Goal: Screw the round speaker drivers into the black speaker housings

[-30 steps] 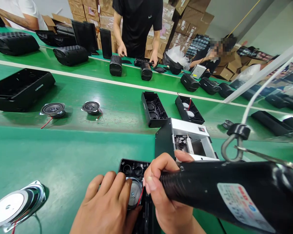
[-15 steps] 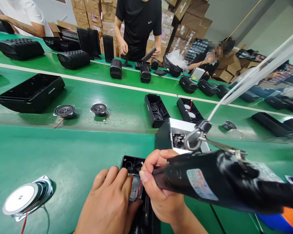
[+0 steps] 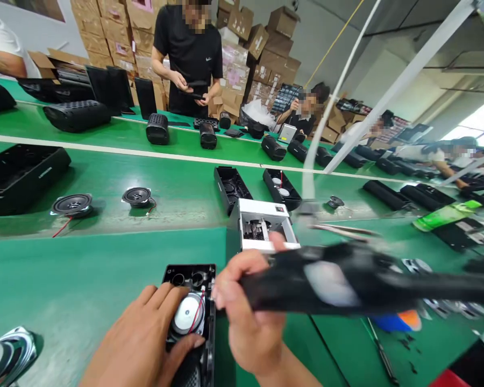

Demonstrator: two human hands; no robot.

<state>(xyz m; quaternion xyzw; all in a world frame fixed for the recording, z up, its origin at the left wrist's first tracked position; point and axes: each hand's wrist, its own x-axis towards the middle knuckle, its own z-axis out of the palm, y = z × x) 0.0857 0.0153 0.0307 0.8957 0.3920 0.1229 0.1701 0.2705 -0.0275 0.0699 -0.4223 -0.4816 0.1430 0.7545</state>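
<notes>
My left hand curls over the left side of a black speaker housing, its fingers and thumb around a round speaker driver with a red wire that lies inside. My right hand is wrapped round the front end of a black power screwdriver, which hangs from a white cord and is blurred by motion. The tool lies across to the right, its tip at my fingers, beside the housing's right edge. Under my left palm part of the housing is hidden.
A white and black screw feeder stands behind my right hand. Loose drivers and open housings sit on the green belt. Another driver is at the lower left. People stand beyond the belt. A screwdriver lies at the lower right.
The view has swung to the right. My right hand and the power screwdriver have moved away from the driver to the housing's right edge, uncovering more of the driver. A person opposite has raised the black parts.
</notes>
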